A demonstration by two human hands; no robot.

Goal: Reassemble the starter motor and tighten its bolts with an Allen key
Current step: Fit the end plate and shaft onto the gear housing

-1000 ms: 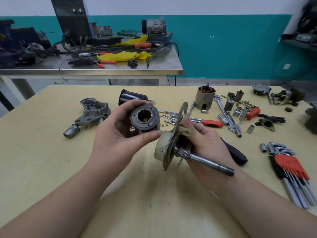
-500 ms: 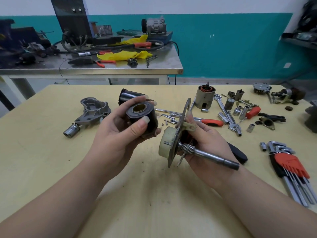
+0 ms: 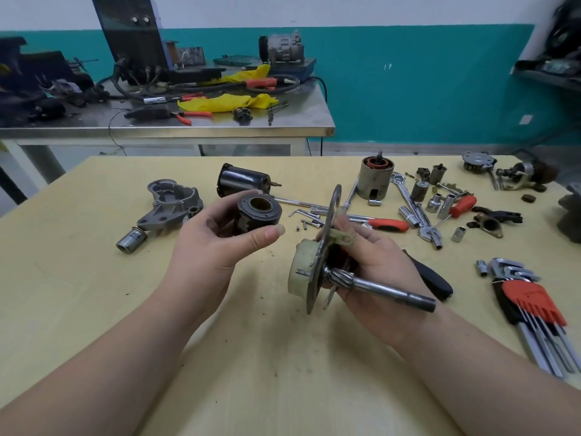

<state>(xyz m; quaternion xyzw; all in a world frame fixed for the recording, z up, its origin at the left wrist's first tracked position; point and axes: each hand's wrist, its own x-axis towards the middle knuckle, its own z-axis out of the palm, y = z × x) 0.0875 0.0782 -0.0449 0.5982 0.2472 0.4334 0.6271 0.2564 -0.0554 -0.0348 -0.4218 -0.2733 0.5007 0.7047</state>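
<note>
My left hand grips a short black cylindrical motor part, its brass-lined bore turned up and toward me. My right hand holds the shaft assembly: a cream disc and thin metal plate with a pinion gear and a steel shaft sticking out toward the lower right. The two parts are apart, the cylinder up and left of the plate. On the table lie the grey aluminium nose housing, a black motor casing, the armature in its grey sleeve and the Allen key set at right.
Sockets, wrenches, a red-handled screwdriver and small bolts are scattered behind my hands on the yellow table. A black-handled tool lies under my right wrist. More motor parts sit at far right. A steel bench with tools stands behind.
My left hand has tipped the black cylinder so its bore faces upward and moved it slightly left, away from the plate. My right hand has shifted the shaft assembly a little down and right.
</note>
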